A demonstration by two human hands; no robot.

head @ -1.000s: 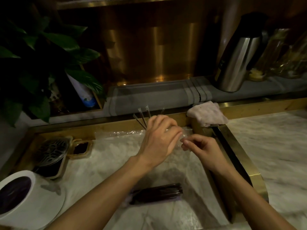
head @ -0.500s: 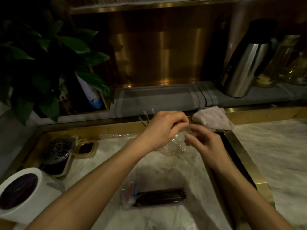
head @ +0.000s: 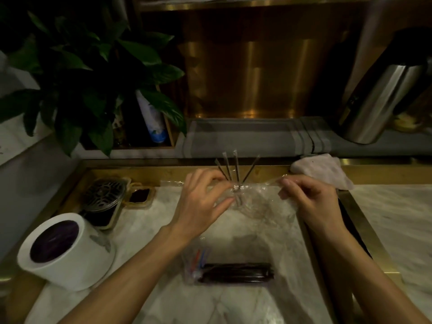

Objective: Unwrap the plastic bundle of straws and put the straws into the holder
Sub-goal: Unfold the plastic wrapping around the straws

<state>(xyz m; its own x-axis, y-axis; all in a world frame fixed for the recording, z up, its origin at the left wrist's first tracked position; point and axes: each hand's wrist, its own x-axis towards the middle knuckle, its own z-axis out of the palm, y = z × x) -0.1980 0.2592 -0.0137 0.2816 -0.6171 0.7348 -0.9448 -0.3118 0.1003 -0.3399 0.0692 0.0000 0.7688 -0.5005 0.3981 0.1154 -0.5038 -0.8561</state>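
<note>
A clear plastic wrap (head: 259, 202) is stretched between both hands above the marble counter. My left hand (head: 201, 202) pinches its left part, where several dark thin straws (head: 236, 169) stick up and fan out. My right hand (head: 311, 202) pinches the wrap's right edge. A bundle of dark straws (head: 236, 273) lies flat on the counter nearer to me, with a small plastic pack of coloured straws (head: 197, 263) at its left end. The white cylindrical holder (head: 63, 253) stands at the near left, dark straws inside.
A brass-edged marble counter (head: 257, 300) surrounds the work area. A round metal grate (head: 102, 192) and a small dark dish (head: 139, 195) sit at the left. A folded cloth (head: 322, 171) lies at the back right, a steel thermos (head: 378, 101) behind it, a plant (head: 77, 73) back left.
My hands have drawn apart, pulling the plastic wrap open between them. The upright straws now stand exposed and fanned at my left fingertips.
</note>
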